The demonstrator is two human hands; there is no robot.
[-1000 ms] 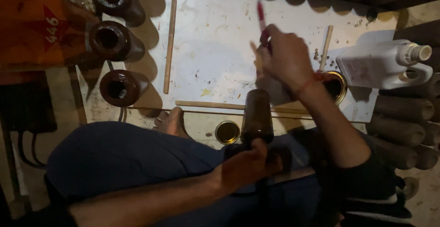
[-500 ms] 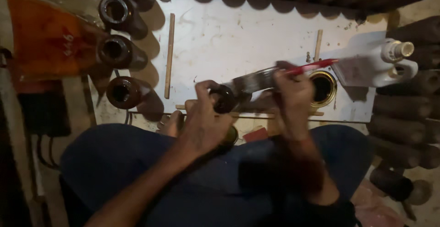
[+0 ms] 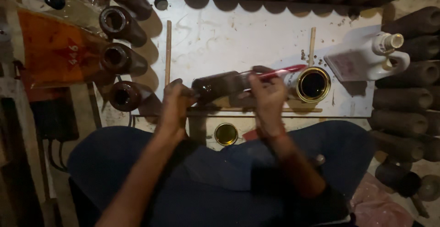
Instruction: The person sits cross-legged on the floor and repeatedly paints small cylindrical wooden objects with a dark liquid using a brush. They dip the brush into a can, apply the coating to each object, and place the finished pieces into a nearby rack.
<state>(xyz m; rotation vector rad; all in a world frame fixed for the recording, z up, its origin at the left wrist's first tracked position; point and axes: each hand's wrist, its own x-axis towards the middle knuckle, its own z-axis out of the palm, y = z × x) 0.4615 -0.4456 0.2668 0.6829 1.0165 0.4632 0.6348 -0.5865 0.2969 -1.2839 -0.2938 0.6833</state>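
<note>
Dim light fell on a scuffed white board (image 3: 220, 30) laid flat on the floor, ringed by rows of dark clay tubes. Above the board's lower edge the tube (image 3: 217, 86) in hand lay on its side, lifted just clear of the surface, its mouth end toward the left.

Left of the board's middle, the left hand (image 3: 174, 105) curled around the tube's mouth end, fingers wrapped and thumb over the top, wrist bent forward from a bare forearm. Right of it, the right hand (image 3: 268, 96) pinched a red-handled brush (image 3: 275, 73), its bristle end resting against the tube's side; the handle pointed toward an open tin (image 3: 313, 84) standing near the board's right edge.

Judged from its look, the tube was stiff, matt fired clay: fairly light, not slippery when dry, but brittle if knocked and likely tacky wherever coated. Holding it by the rim end, away from the brushed stretch, seemed the safer grip.

A white jug (image 3: 366, 57) lay at the board's right corner, a tin lid (image 3: 226, 134) just below its lower edge, and two thin sticks (image 3: 168, 53) lay on it.
</note>
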